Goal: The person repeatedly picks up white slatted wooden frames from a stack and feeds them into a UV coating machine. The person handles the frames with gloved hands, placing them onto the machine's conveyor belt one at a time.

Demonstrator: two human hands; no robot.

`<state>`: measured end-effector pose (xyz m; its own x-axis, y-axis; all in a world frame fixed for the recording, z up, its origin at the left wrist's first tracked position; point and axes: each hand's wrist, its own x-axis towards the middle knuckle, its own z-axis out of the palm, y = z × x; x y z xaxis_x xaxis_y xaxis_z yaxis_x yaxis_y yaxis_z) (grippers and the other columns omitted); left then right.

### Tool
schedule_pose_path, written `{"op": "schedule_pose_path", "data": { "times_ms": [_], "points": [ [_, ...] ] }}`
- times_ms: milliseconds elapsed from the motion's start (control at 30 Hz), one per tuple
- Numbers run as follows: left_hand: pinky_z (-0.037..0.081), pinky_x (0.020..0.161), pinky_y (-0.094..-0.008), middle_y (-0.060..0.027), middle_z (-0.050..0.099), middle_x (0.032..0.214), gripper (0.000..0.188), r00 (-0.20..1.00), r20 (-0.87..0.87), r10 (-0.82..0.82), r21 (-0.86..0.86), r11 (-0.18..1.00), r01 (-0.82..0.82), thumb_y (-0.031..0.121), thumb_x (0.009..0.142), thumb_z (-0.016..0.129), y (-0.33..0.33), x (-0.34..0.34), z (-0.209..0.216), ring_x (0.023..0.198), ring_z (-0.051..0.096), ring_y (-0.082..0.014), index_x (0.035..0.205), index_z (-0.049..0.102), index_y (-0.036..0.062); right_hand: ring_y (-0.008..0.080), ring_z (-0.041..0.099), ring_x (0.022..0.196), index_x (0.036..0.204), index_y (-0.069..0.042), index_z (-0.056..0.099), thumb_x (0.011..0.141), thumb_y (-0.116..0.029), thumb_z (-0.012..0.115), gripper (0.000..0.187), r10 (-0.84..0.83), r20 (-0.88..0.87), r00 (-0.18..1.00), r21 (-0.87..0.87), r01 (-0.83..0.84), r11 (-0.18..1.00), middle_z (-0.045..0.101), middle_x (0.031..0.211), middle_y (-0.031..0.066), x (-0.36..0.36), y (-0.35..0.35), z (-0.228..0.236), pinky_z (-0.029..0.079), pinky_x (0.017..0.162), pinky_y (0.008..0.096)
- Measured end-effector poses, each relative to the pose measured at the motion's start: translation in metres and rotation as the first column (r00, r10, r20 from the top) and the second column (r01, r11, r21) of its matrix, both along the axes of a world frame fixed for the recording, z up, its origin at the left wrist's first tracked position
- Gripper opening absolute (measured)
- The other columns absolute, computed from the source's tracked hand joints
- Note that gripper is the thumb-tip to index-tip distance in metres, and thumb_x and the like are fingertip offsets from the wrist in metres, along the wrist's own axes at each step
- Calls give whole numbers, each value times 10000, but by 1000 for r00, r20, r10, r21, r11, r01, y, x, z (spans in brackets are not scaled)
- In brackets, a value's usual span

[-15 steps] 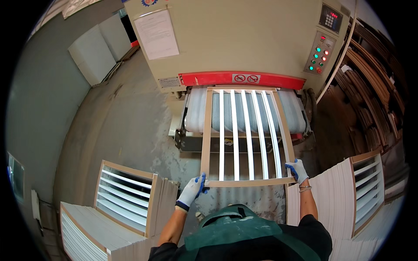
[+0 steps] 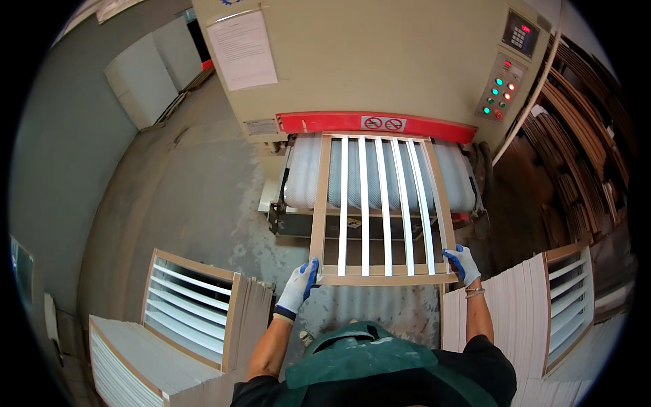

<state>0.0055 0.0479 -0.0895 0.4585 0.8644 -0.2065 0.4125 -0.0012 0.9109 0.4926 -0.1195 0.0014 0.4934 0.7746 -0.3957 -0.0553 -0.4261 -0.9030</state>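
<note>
A slatted frame (image 2: 385,279), tan round the edge with several white slats, spans from my hands to the machine's conveyor belt (image 2: 304,178). Its far end lies on the belt, close to the red bar (image 2: 312,123) of the machine. My left hand (image 2: 298,287), in a white and blue glove, is closed round the near left corner. At the near right corner my right hand (image 2: 463,265), gloved the same way, grips the frame's side. Both thumbs and part of the fingers show; the rest is hidden by the frame.
Stacks of similar slatted frames stand at my left (image 2: 186,305) and right (image 2: 566,298). The beige machine (image 2: 380,61) rises ahead, with a lit button panel (image 2: 498,88). Brown boards (image 2: 576,136) are piled at the far right. A grey wall (image 2: 54,190) runs along the left.
The frame has shifted slightly forward, its far edge now closer under the red bar. Its near end looks tilted a little differently. Both hands keep their hold on it.
</note>
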Motion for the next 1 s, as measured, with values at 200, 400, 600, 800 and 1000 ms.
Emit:
{"op": "schedule_pose_path", "data": {
  "times_ms": [200, 400, 600, 800, 1000],
  "points": [
    [545, 823, -371, -148, 686, 1006, 301, 996, 75, 43, 76, 996, -49, 229, 1033, 512, -9, 8, 14, 881, 670, -283, 1177, 598, -21, 71, 474, 528, 897, -79, 681, 872, -237, 745, 172, -39, -10, 999, -54, 38, 998, 538, 654, -29, -11, -23, -6, 363, 472, 246],
    [558, 777, -346, -125, 685, 956, 451, 977, 189, 96, -166, 984, -65, 407, 1049, 479, -30, 12, 42, 839, 678, -206, 1044, 607, -26, 78, 542, 604, 960, -35, 679, 837, -214, 764, 233, -125, 336, 934, -78, 160, 984, 635, 751, 10, -18, -29, -29, 436, 527, 270],
    [533, 744, -447, -202, 600, 916, 214, 974, -141, -178, 151, 968, 199, 174, 1065, 420, -61, 4, 63, 848, 634, -384, 1072, 537, -4, 90, 542, 553, 892, -28, 680, 819, -181, 766, 190, -135, 302, 943, -112, 176, 978, 625, 694, 8, -24, -65, -25, 429, 491, 275],
    [511, 716, -421, -179, 597, 823, 389, 988, -82, -130, 63, 989, 135, 342, 1063, 428, -97, -9, 59, 782, 610, -335, 948, 561, -5, 95, 545, 555, 969, -41, 682, 846, -169, 766, 196, -214, 235, 948, -201, 263, 944, 645, 722, 18, -35, -108, -23, 445, 496, 258],
    [542, 742, -382, -147, 582, 909, 302, 987, 11, -160, -61, 985, 160, 292, 1049, 475, -114, -30, 27, 816, 628, -275, 1080, 529, -4, 100, 551, 551, 992, -37, 686, 839, -199, 767, 237, -213, 274, 938, -192, 271, 943, 648, 711, 24, -44, -137, -34, 456, 481, 268]
  ]
}}
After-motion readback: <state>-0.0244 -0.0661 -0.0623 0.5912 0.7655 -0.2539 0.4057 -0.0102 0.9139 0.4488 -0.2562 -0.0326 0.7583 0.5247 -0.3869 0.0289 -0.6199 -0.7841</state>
